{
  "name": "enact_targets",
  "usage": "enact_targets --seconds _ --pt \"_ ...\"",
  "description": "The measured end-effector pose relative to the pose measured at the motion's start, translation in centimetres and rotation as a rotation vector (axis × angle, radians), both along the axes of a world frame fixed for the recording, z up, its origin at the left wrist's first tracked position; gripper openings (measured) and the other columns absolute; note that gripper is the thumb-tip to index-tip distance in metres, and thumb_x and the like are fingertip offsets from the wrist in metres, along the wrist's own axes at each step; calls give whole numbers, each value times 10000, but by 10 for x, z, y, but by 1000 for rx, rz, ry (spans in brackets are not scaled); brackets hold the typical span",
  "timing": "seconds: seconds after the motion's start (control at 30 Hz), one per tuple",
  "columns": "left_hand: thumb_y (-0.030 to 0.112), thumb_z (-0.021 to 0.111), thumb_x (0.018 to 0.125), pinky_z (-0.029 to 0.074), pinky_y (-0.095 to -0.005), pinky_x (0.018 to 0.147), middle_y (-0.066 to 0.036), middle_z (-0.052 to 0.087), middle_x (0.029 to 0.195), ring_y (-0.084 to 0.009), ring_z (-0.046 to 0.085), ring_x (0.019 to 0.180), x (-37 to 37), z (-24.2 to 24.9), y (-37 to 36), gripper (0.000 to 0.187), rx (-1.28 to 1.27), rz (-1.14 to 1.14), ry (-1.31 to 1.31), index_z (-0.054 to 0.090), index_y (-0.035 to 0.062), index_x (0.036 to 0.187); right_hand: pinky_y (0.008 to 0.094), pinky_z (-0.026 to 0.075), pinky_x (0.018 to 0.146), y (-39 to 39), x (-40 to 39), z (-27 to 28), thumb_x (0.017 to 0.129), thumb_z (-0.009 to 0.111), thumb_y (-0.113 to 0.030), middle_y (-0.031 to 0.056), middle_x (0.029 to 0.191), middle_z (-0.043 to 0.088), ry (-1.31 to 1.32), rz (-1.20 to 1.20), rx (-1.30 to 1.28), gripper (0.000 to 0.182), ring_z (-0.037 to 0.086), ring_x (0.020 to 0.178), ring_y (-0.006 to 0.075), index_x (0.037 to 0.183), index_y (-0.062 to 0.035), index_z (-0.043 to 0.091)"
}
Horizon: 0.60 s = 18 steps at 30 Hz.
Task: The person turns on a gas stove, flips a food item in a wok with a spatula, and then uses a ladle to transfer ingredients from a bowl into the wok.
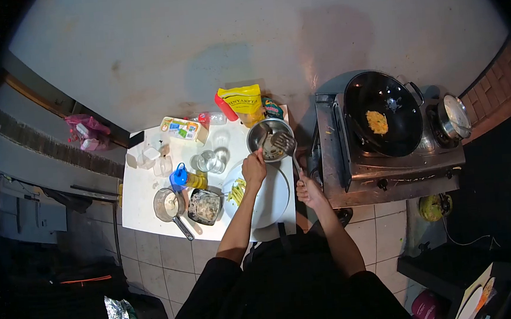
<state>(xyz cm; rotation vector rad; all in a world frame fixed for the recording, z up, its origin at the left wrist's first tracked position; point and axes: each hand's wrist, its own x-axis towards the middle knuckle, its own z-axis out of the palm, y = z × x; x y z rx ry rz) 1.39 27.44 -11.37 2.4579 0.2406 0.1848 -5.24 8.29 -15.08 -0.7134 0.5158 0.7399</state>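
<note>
Fingers of left hand curled on rim of round steel bowl standing on white table, steadying it. Right hand closed around slotted metal spatula, blade apparently inside bowl. Best scooped shallow, bowl held firm, wrist low, elbow tucked.

1. The left hand grips the near rim of a steel bowl on the white desk
2. The right hand holds a slotted spatula, its blade over the bowl, beyond the left fingers
3. A white plate lies just below those fingers
4. A black wok holding yellow food stands well right of the right fingers
</note>
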Motion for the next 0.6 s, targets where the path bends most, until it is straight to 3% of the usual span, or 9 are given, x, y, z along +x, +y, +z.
enact_targets --seconds 0.13,0.27,0.4,0.47,0.6 --pt "367 365 963 424 -510 598 -249 583 671 -443 565 656 -3 9 -4 492 -14 78 -93 604 0 738 205 159 269 2 -6 -5 903 463 -524 -77 460 252 -20 -9 139 461 200 320 53 633 -160 378" --pt "382 351 967 431 -492 613 -248 580 658 -412 592 675 0 25 -8 527 -160 32 -158 599 1 702 201 164 269 3 0 -1 895 478 -527 -82 458 250 -69 -6 20 461 205 318 43 633 -160 381" --pt "368 374 962 419 -503 583 -253 576 655 -443 567 641 0 37 -11 488 -246 11 -158 607 -8 756 201 164 267 3 0 6 904 475 -507 -90 454 243 -115 15 -31 447 203 315 36 631 -164 385" --pt "385 382 956 442 -507 610 -263 585 677 -442 580 661 0 13 -6 487 -9 -23 -45 634 3 790 202 163 269 2 4 5 913 451 -510 -85 451 242 -75 8 -63 456 203 315 41 631 -157 389" --pt "394 387 951 455 -513 637 -273 593 704 -447 586 688 -4 15 2 483 86 108 0 657 18 814 206 155 269 -4 -1 11 918 432 -516 -82 446 229 -46 -29 -57 467 200 312 46 632 -151 386"
